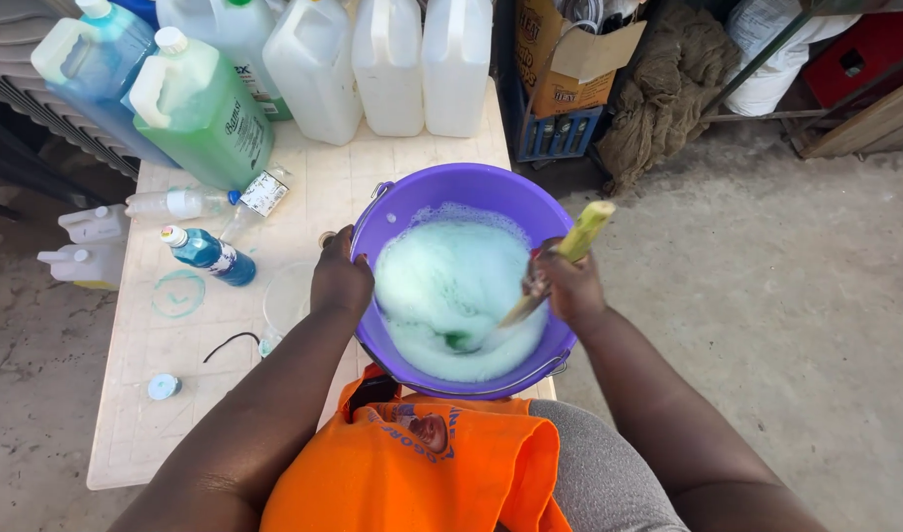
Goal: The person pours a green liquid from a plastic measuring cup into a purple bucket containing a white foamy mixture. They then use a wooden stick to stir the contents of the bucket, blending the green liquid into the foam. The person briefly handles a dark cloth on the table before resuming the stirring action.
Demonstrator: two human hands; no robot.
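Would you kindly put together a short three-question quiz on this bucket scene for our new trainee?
1. True or false: the left hand grips the rim of the purple bucket.
2. What does the right hand hold? A) a stick B) a sponge C) a cap
3. What lies on its side left of the bucket?

Key: 1 true; 2 A; 3 a small blue bottle, on the white table.

Both bare forearms stretched forward from the body, left hand [339, 281] curled in a grip, knuckles up, right hand [568, 289] fisted, wrist slightly bent
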